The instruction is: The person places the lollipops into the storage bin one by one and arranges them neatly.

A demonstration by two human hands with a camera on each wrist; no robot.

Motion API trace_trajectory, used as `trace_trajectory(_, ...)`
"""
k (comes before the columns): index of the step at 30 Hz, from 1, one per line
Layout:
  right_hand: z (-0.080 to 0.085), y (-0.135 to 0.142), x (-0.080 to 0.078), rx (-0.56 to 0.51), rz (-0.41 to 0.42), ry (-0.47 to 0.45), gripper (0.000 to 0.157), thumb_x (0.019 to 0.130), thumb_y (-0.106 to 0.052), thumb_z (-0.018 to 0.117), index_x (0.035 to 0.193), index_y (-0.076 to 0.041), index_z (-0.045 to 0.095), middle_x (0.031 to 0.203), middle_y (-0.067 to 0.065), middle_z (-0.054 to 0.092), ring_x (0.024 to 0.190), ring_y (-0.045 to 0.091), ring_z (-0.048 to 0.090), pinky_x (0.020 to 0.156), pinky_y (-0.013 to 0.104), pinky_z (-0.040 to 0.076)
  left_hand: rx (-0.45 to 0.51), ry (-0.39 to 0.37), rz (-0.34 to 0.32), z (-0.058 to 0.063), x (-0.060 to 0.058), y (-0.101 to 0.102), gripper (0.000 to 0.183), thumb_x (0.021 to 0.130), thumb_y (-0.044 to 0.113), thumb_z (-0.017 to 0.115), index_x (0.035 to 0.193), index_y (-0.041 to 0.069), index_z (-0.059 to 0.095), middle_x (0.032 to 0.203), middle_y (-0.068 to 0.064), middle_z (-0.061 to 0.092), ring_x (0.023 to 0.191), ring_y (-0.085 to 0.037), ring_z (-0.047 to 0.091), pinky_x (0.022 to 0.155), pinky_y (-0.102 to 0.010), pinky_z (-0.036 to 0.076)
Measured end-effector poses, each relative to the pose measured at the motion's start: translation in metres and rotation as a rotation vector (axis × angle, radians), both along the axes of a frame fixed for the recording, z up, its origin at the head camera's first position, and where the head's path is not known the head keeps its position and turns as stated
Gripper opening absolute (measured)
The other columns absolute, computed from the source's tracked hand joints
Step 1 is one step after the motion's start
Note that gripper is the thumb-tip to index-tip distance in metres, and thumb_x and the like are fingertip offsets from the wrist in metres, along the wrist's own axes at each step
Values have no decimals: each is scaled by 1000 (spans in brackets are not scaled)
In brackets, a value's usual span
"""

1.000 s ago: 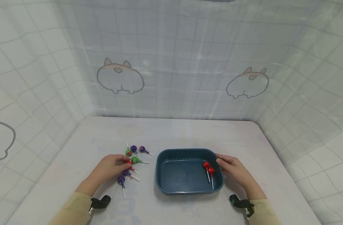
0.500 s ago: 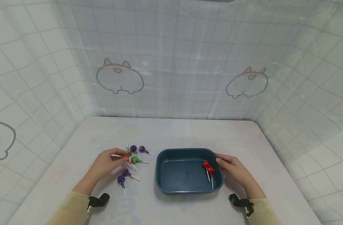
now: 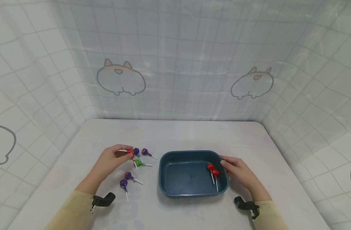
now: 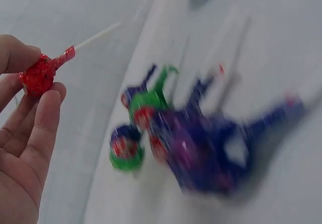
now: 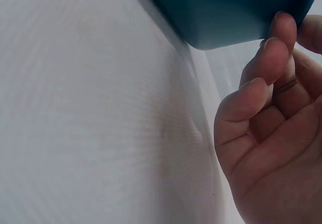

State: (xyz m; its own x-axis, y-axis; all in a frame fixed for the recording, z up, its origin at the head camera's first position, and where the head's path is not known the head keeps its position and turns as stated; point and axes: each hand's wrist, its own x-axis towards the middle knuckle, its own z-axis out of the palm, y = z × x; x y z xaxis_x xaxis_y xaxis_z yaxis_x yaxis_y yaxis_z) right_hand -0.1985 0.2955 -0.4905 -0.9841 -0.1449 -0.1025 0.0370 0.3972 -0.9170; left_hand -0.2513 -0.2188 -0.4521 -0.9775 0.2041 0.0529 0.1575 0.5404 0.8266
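Note:
My left hand pinches a red-wrapped lollipop by its candy head between thumb and fingers. In the left wrist view its white stick points up and to the right, above the pile. Several purple and green lollipops lie close by, among them a green one and a purple one. Another green lollipop shows in the left wrist view but is covered in the head view. My right hand grips the right rim of a dark teal tray, thumb on top and fingers outside.
Two red lollipops lie at the right side inside the tray. The white table is bordered by pale grid-patterned curtains at the back and both sides. A black wrist camera sits on each forearm.
My left hand has taken the red lollipop from among the others and carried it away from me, over the far part of the pile. The right hand stays on the tray.

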Motion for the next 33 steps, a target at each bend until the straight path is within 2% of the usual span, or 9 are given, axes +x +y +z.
trace_trajectory(7,1,0,0,-5,2,1,49,99,-39,60,137,-8,59,84,13,58,72,32,55,60,34,48,37,11,-72,16,-6,25,46,87,48,74,123,19,70,109,3,72,100,-18,69,86,-40,54)
trace_trajectory(13,1,0,0,-15,5,-5,49,99,-39,60,137,-8,59,88,12,60,73,30,55,61,34,48,34,0,-126,27,-9,45,49,85,48,75,125,20,69,109,2,71,101,-15,68,89,-43,53)
trace_trajectory(23,1,2,-1,-17,0,-15,51,99,-41,60,138,-9,59,87,12,59,73,30,55,61,35,48,36,-18,-222,36,-15,81,42,85,43,78,121,22,72,109,3,71,97,-14,70,84,-38,55)
trace_trajectory(28,0,4,-1,-20,4,-17,50,99,-41,60,138,-10,59,84,12,58,72,30,55,59,34,47,-3,1,-252,43,-16,102,36,85,44,78,117,28,73,114,8,68,95,-10,69,81,-37,56)
trace_trajectory(33,0,5,-1,-25,9,-13,50,99,-41,60,138,-9,59,86,13,60,72,30,56,61,35,49,-7,47,-316,48,-20,123,34,85,45,77,115,30,72,109,9,69,91,-8,69,80,-37,56)
